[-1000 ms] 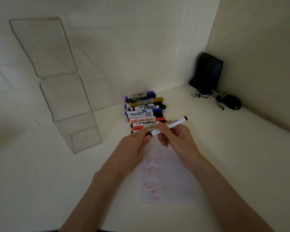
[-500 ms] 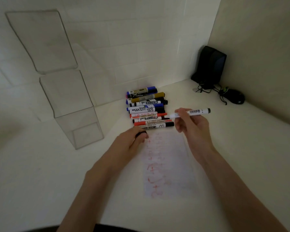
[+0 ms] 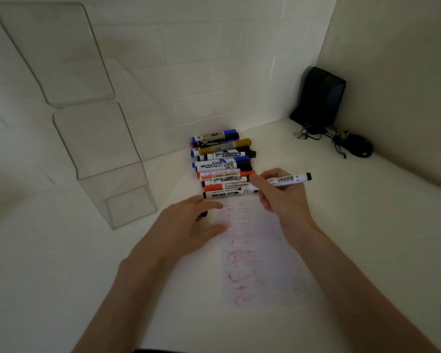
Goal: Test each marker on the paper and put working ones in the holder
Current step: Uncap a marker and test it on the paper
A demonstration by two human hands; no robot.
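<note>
My right hand (image 3: 280,200) grips a white marker (image 3: 288,179) with a barcode label. It holds the marker nearly level above the top of the paper (image 3: 262,266), black end pointing right. The marker's tip is hidden behind my fingers. My left hand (image 3: 186,228) rests at the paper's left edge and pinches a small black cap (image 3: 204,214). The paper carries red scribbles. A row of several markers (image 3: 222,164) lies just beyond the paper. A clear tiered acrylic holder (image 3: 127,200) stands to the left, with nothing visible in it.
A black speaker (image 3: 318,98) stands in the far right corner, with tangled cables and a black mouse (image 3: 359,146) beside it. Walls close the desk at the back and on the right.
The hands were together on the marker and have pulled apart. The right hand carried the marker to the right; the left hand came down with the cap to the paper's edge.
</note>
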